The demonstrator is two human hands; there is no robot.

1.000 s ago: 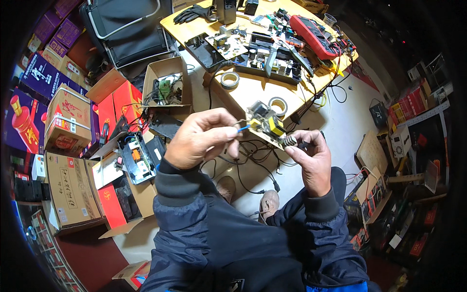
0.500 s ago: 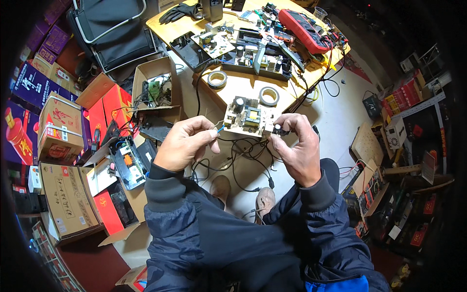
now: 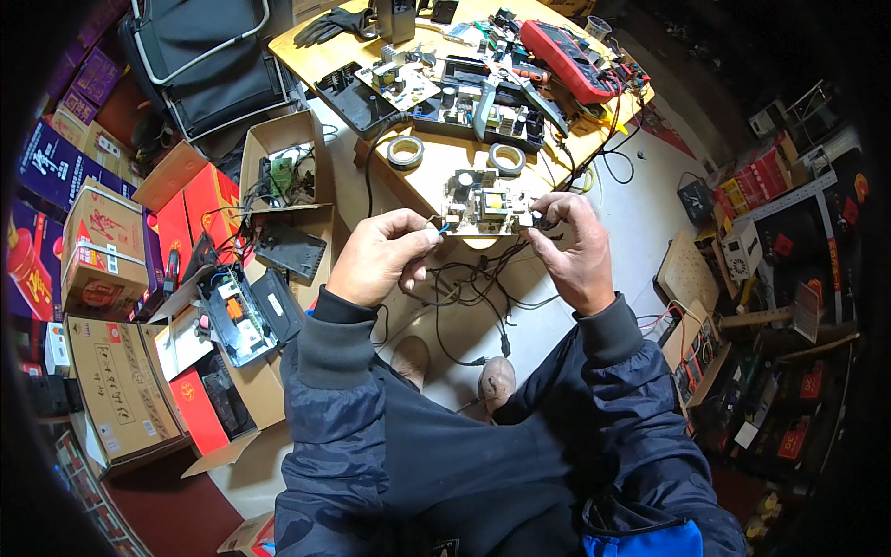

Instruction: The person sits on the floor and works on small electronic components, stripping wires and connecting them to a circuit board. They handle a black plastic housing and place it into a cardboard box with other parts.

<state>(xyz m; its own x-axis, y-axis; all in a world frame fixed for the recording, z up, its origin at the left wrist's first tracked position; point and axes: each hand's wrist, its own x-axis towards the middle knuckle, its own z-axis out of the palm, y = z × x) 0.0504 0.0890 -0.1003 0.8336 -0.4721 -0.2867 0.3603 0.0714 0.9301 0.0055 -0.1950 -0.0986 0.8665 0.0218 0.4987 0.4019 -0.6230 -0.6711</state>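
A circuit board [image 3: 483, 200] with a yellow-wrapped transformer and capacitors is held between my two hands at the near corner of the table. My left hand [image 3: 382, 258] is closed in a pinch on a short blue wire [image 3: 445, 227] at the board's left end. My right hand [image 3: 577, 252] grips the board's right end between thumb and forefinger, beside a small dark part. The fingertips hide part of both ends. Just beyond the board lie two rolls of tape, one roll [image 3: 405, 152] at left and another roll [image 3: 507, 160] at right.
On the wooden table [image 3: 371, 200] are pliers [image 3: 486, 107], an opened black case [image 3: 427, 126], another circuit board [image 3: 401, 84], a red multimeter [image 3: 574, 60] and a black glove [image 3: 334, 26]. Black cables [image 3: 473, 288] hang below the board. Cardboard boxes [image 3: 125, 390] crowd the left; cluttered shelves stand right.
The board now shows more edge-on, its face tipped away. Both hands keep their hold. The whole view has shifted slightly, with the table a little further left and up.
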